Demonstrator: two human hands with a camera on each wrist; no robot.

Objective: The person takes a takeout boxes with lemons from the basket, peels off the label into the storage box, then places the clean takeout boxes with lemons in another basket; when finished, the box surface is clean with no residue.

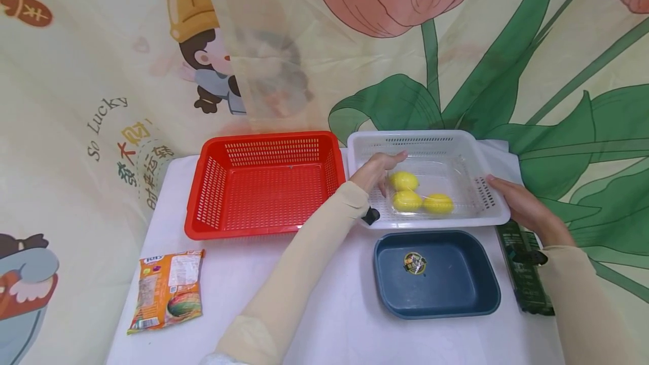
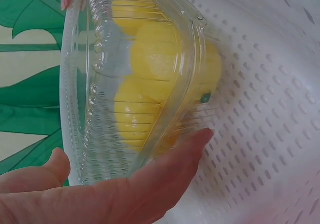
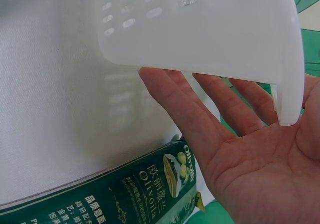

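A white perforated basket (image 1: pixel 365 221) stands at the back right. In it is a clear plastic container (image 2: pixel 187 83) with three yellow lemons (image 1: pixel 438 203) showing through its walls; one lemon bears a green sticker in the left wrist view. My left hand (image 1: pixel 372 172) reaches inside the basket, its fairly straight fingers along the container's side and the thumb held apart. At the basket's right end, my right hand (image 1: pixel 524 207) grips the rim, thumb at the top edge. From the right wrist view, the fingers (image 3: pixel 172 96) run up against the basket's underside, fingertips hidden.
A red perforated basket (image 1: pixel 266 232) stands left of the white one. In front of the white basket lies a dark blue tub (image 1: pixel 436 289) with a round sticker. A green Olivoila pack (image 3: pixel 135 189) lies at the right, an orange snack bag (image 1: pixel 169 292) at the front left.
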